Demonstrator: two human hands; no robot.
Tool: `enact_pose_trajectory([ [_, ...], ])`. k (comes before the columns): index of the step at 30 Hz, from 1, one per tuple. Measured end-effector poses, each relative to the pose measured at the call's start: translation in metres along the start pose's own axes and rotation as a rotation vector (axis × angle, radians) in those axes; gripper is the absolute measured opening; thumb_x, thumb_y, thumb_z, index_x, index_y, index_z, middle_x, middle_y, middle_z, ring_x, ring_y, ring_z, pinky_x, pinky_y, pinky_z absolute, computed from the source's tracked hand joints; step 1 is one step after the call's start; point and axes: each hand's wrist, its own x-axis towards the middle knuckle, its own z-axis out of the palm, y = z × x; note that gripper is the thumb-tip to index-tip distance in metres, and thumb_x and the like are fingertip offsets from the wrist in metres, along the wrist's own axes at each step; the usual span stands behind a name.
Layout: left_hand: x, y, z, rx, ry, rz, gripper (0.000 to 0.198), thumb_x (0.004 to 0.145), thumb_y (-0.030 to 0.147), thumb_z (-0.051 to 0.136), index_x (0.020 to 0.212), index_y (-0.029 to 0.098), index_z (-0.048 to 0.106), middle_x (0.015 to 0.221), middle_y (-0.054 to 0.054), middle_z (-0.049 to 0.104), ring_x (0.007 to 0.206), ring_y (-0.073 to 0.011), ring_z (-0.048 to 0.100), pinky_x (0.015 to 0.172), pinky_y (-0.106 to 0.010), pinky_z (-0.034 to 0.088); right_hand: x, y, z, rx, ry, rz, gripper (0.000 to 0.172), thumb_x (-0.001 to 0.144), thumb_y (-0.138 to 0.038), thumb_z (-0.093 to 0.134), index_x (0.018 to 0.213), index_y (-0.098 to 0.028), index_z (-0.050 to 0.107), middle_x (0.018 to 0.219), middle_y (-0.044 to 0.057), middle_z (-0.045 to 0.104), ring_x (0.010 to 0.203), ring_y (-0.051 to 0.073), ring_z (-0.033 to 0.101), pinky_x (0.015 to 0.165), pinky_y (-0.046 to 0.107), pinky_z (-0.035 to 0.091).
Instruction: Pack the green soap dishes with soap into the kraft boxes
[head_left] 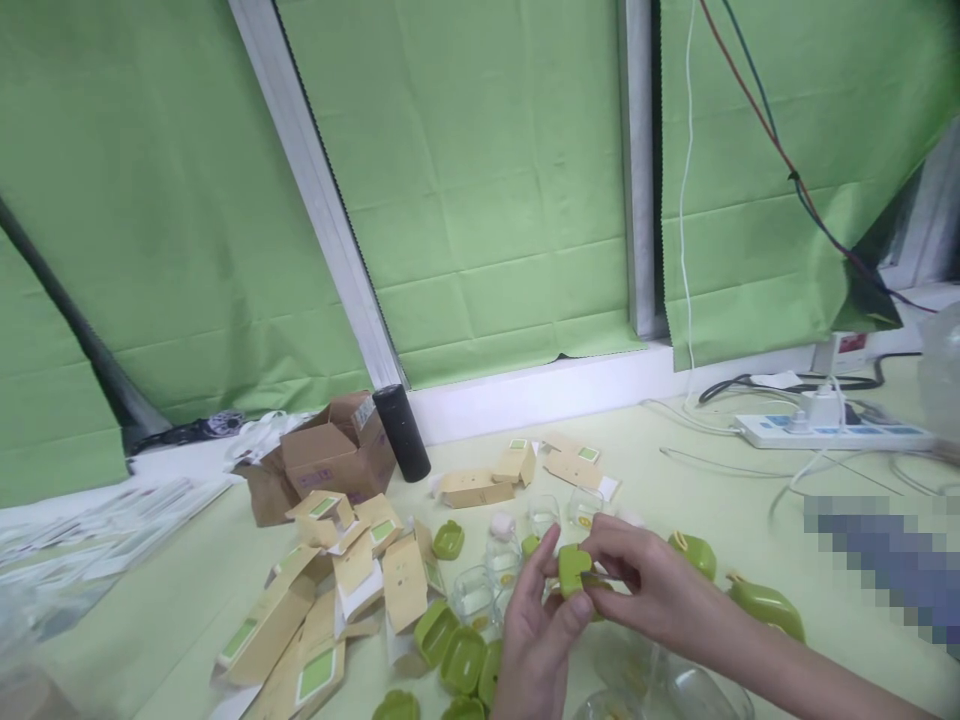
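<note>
My left hand (534, 640) is closed on a small green plastic lid (573, 568), held up between thumb and fingers. My right hand (649, 580) pinches a thin dark piece against the lid's right side; its kind is too small to make out. Just behind the hands stand several clear cups (474, 597). Several green plastic trays or covers (463, 660) lie left of my left hand. On the right, near my right forearm, are a green case with a yellow loop (694, 555) and a longer green case (769, 607). More clear containers (697, 690) sit below my right wrist.
Flattened and opened tan cartons (405, 582) spread over the left side of the table. Farther back are a brown cardboard box (326, 458) and a black cylinder (403, 435). A white power strip (832, 432) with cables lies at the back right. Green curtains (480, 180) hang behind.
</note>
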Motion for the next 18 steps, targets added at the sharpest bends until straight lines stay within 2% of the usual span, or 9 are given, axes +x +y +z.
enact_pose_trajectory([
  [4,-0.003,0.012,0.007,0.041,-0.031,-0.034,0.049,0.061,0.029,0.078,0.107,0.021,0.065,0.107,-0.009,0.065,0.097,-0.0231,0.057,0.088,-0.034,0.04,0.0,0.001,-0.003,0.049,0.028,-0.056,0.019,0.069,-0.011,0.056,0.06,-0.02,0.041,0.062,-0.006,0.037,0.056,0.01,0.039,0.049,0.022,0.03],
  [7,-0.004,0.03,0.01,0.162,0.02,-0.01,0.05,0.064,0.033,0.075,0.111,0.02,0.063,0.106,-0.009,0.065,0.096,-0.0239,0.057,0.086,-0.034,0.041,-0.002,0.0,-0.007,0.101,0.106,-0.103,0.014,0.067,-0.009,0.054,0.065,-0.021,0.047,0.064,-0.005,0.04,0.056,0.011,0.04,0.048,0.021,0.031],
  [8,-0.003,0.038,0.008,0.24,0.05,0.003,0.051,0.066,0.035,0.073,0.113,0.02,0.062,0.103,-0.009,0.065,0.096,-0.0243,0.057,0.085,-0.034,0.041,-0.005,-0.001,-0.008,0.101,0.097,-0.105,0.013,0.066,-0.009,0.054,0.068,-0.021,0.049,0.065,-0.004,0.042,0.056,0.011,0.042,0.048,0.021,0.032],
  [9,-0.002,0.045,0.006,0.339,0.081,0.018,0.051,0.067,0.036,0.071,0.114,0.02,0.06,0.101,-0.009,0.065,0.095,-0.0243,0.057,0.083,-0.034,0.041,-0.008,-0.001,-0.009,0.086,0.055,-0.105,0.014,0.065,-0.008,0.055,0.07,-0.021,0.051,0.066,-0.004,0.045,0.057,0.011,0.044,0.048,0.021,0.033],
  [11,0.003,0.055,-0.002,0.568,0.112,0.046,0.045,0.068,0.033,0.07,0.111,0.021,0.062,0.1,-0.008,0.064,0.093,-0.0238,0.056,0.079,-0.032,0.041,-0.014,-0.002,-0.009,0.013,-0.117,-0.113,0.015,0.063,-0.009,0.056,0.07,-0.021,0.056,0.069,-0.004,0.053,0.06,0.012,0.049,0.051,0.021,0.035],
  [14,0.011,0.06,-0.016,0.827,-0.024,-0.01,0.026,0.067,0.023,0.066,0.093,0.019,0.066,0.093,-0.007,0.065,0.086,-0.0219,0.056,0.074,-0.029,0.04,-0.019,-0.002,-0.013,-0.139,-0.336,-0.161,0.014,0.064,-0.012,0.061,0.069,-0.024,0.066,0.072,-0.004,0.063,0.061,0.014,0.056,0.055,0.023,0.038],
  [16,0.014,0.057,-0.022,0.987,-0.12,-0.078,0.017,0.069,0.02,0.059,0.084,0.018,0.065,0.081,-0.004,0.063,0.076,-0.0192,0.055,0.068,-0.027,0.039,-0.014,0.001,-0.027,-0.162,-0.347,-0.145,0.016,0.071,-0.019,0.062,0.08,-0.027,0.071,0.079,-0.003,0.068,0.066,0.016,0.061,0.059,0.025,0.041],
  [18,0.013,0.052,-0.026,1.172,-0.145,-0.104,0.016,0.07,0.021,0.056,0.083,0.019,0.064,0.075,-0.001,0.06,0.068,-0.0165,0.051,0.064,-0.025,0.036,-0.005,0.009,-0.05,-0.144,-0.273,-0.06,0.024,0.082,-0.027,0.053,0.101,-0.029,0.068,0.092,-0.001,0.07,0.077,0.017,0.064,0.064,0.026,0.045],
])
